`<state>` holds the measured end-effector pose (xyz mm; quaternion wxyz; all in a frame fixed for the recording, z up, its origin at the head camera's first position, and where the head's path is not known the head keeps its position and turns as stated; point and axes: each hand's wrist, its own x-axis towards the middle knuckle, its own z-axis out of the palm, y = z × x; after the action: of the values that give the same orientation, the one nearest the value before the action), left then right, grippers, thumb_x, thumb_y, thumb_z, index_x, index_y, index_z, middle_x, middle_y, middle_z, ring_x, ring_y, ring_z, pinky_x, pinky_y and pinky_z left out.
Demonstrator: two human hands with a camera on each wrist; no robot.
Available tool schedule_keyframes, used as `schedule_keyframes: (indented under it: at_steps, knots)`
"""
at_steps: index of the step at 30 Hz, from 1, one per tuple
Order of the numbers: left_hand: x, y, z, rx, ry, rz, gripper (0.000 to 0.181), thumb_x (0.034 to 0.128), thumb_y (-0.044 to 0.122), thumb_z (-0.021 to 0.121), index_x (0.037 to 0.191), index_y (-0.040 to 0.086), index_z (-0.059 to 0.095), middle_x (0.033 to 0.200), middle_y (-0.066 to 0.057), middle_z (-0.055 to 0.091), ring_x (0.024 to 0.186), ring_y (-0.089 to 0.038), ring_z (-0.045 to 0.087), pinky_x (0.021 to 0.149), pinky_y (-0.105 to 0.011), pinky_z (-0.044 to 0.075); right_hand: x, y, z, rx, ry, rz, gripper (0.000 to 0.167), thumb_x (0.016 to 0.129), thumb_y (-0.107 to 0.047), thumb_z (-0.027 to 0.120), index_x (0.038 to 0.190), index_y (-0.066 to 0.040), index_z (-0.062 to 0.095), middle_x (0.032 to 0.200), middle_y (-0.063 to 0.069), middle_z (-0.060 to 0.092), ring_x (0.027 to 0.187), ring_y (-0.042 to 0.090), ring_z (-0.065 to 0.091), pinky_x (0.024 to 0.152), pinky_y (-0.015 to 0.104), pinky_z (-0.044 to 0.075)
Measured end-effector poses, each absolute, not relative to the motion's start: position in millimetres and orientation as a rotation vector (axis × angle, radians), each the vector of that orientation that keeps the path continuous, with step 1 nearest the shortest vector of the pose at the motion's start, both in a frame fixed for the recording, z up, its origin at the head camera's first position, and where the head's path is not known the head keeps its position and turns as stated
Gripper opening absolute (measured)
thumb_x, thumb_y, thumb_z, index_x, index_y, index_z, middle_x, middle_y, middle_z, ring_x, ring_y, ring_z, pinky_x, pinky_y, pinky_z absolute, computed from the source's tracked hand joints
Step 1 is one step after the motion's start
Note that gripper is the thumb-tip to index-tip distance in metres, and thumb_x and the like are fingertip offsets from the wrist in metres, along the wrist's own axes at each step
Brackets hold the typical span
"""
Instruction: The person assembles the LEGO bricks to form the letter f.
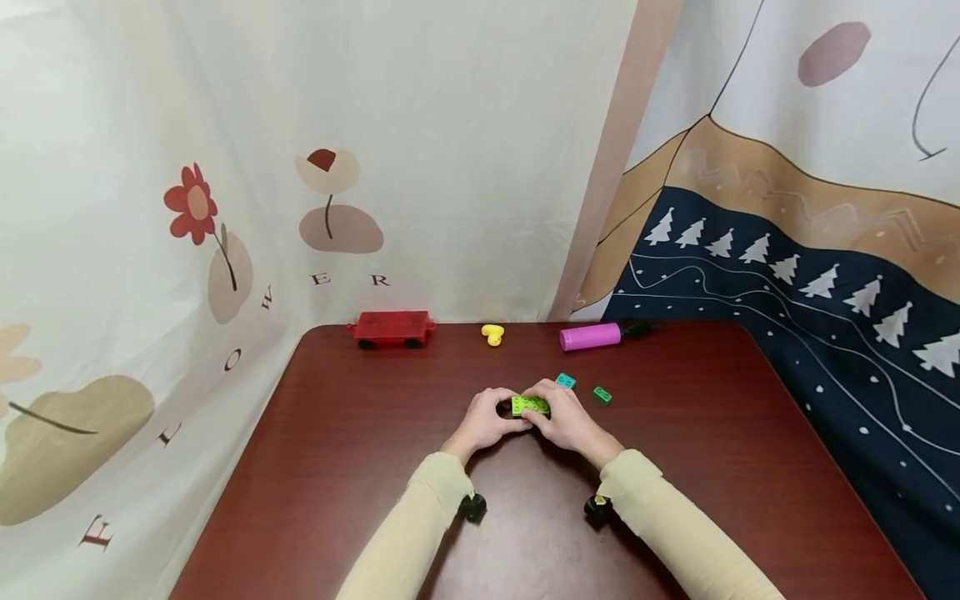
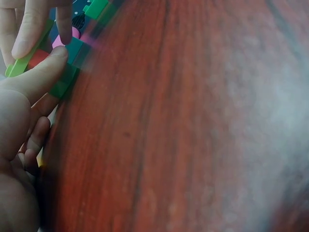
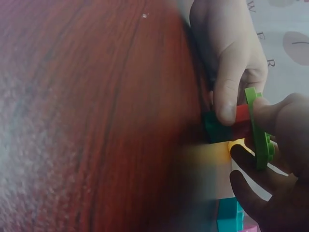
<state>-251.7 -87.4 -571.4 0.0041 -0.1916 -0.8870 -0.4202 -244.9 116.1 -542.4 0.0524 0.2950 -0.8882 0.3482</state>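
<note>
Near the table's middle, both hands meet at a small stack of toy building bricks. A flat lime-green brick forms its top; under it the right wrist view shows a red brick and a dark green brick. My left hand grips the lower bricks, its thumb across the red and green ones. The lime brick is pinched by my right hand, thumb on its studded face. Fingers cover much of the stack, so how firmly the lime and red bricks join is hidden.
Just beyond the right hand lie a teal brick and a small green brick. Along the far edge are a red wheeled toy wagon, a small yellow toy and a magenta cylinder with a black end. Printed cloth hangs behind the table.
</note>
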Motion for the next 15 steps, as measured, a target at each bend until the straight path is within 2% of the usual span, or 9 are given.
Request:
schedule_keyframes:
  at_steps: [15]
  knots:
    - [-252.9, -88.1, -570.0, -0.625, -2.785, -1.3, 0.037, 0.0818, 0.033, 0.092, 0.111, 0.015, 0.079, 0.106, 0.003, 0.076, 0.098, -0.016, 0.064, 0.091, -0.034, 0.051, -243.6, 115.8, -544.3, 0.848, -2.685, 1.122, 0.025, 0.095, -0.013, 0.08, 0.118, -0.005, 0.073, 0.113, 0.006, 0.071, 0.101, 0.021, 0.067, 0.088, 0.039, 0.055]
